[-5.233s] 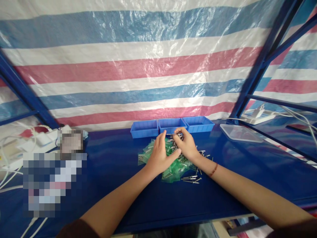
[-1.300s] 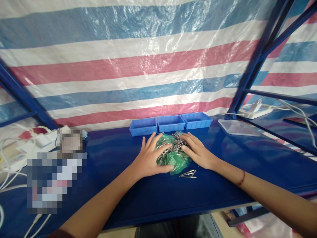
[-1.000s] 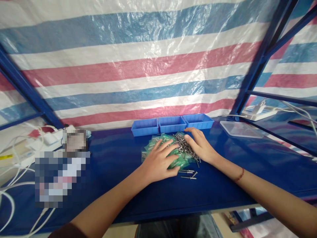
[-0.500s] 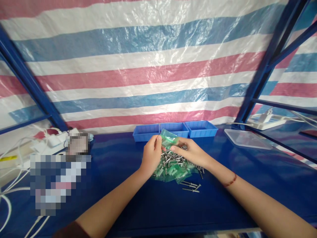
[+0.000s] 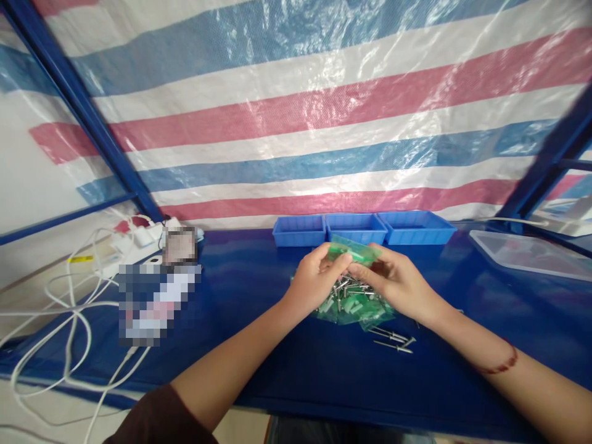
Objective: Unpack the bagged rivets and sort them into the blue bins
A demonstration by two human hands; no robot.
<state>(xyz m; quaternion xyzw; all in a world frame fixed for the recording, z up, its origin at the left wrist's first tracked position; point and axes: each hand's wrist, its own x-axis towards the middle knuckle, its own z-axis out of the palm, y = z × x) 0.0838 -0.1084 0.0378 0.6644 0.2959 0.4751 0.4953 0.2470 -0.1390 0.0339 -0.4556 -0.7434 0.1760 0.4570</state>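
Note:
A small green plastic bag (image 5: 355, 249) is held up between both hands over the blue table (image 5: 277, 364). My left hand (image 5: 317, 280) pinches its left edge with closed fingers. My right hand (image 5: 396, 280) pinches its right edge the same way. Beneath the hands lies a heap of green bags (image 5: 354, 306) mixed with metal rivets. A few loose rivets (image 5: 392, 340) lie on the table just in front of the heap.
Three blue trays (image 5: 363, 227) stand in a row behind the heap, against a striped tarp wall. A clear plastic lid (image 5: 527, 254) lies at the right. White cables (image 5: 69, 320) and power strips trail off the table's left end, beside a blurred patch.
Both hands left off pressing the heap flat, picked one green bag out of it and raised it. The view has swung to the left.

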